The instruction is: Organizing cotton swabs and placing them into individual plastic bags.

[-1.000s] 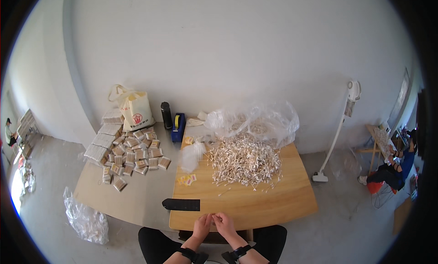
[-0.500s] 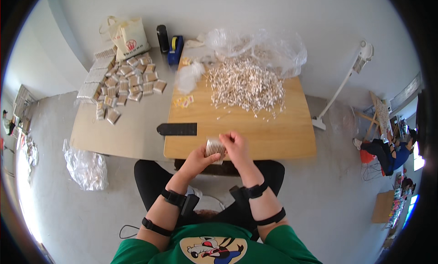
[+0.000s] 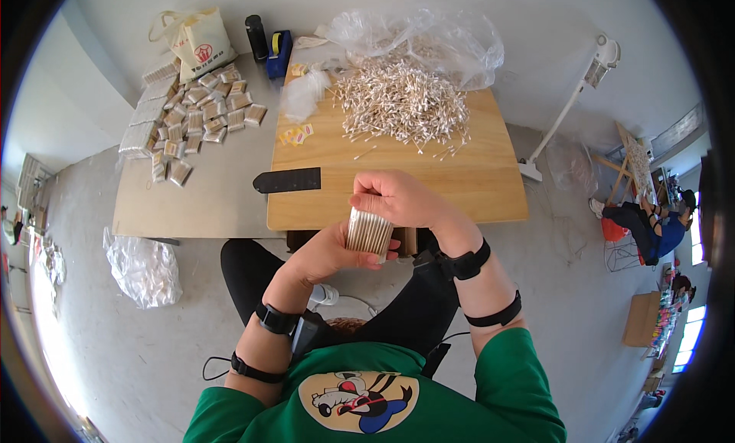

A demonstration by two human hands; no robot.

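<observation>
A flat pack of cotton swabs (image 3: 368,235), its brown sticks side by side, is held up in front of me near the table's front edge. My left hand (image 3: 325,251) is closed around its lower part, thumb across the front. From above, my right hand (image 3: 394,194) bends over the pack, its fingers pinched at the top end. Whether those fingers grip the wrapper or the swabs themselves is hidden. Beyond my hands, a big loose pile of cotton swabs (image 3: 406,106) covers the far part of the wooden board (image 3: 490,190).
Many filled swab packs (image 3: 203,114) lie on the left, beside a cloth bag (image 3: 203,45). Behind stand a black bottle (image 3: 256,37) and a blue tape dispenser (image 3: 279,54). A black strip (image 3: 287,180) lies across the board's left edge. Clear plastic bags (image 3: 305,97) are near the pile.
My right hand has come over the top of the pack, its forearm swinging out to the right. The pack is raised slightly and turned, and my view has shifted a little.
</observation>
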